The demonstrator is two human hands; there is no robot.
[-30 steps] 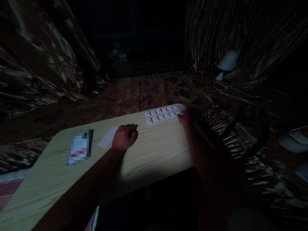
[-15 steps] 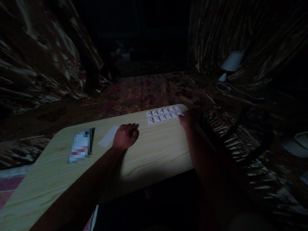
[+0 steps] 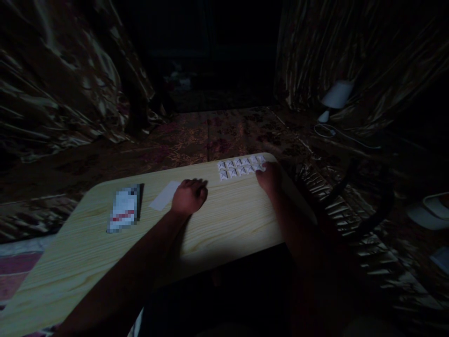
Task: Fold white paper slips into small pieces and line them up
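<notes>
Two neat rows of small white folded paper pieces (image 3: 241,170), each with crossing crease lines, lie at the table's far right. My right hand (image 3: 270,179) is at the right end of the nearer row, its thumb and fingers closed about the last folded paper, which they partly cover. My left hand (image 3: 189,196) rests on the table left of the rows, fingers curled in, with nothing visible in them. Beside it lies a flat white paper strip (image 3: 164,196), its right end close to or under that hand; the contact is too dark to tell.
The light wood table (image 3: 231,224) has rounded corners. A blurred-out white and red item (image 3: 123,210) lies on its left part. On the patterned carpet (image 3: 196,135) stand a white lamp (image 3: 337,95) with a cord and a white object (image 3: 430,213) at the right. Curtains hang on both sides.
The view has shifted slightly, so the table items appear a little further right. My right hand has moved slightly left relative to the paper rows. My left hand stays by the strip.
</notes>
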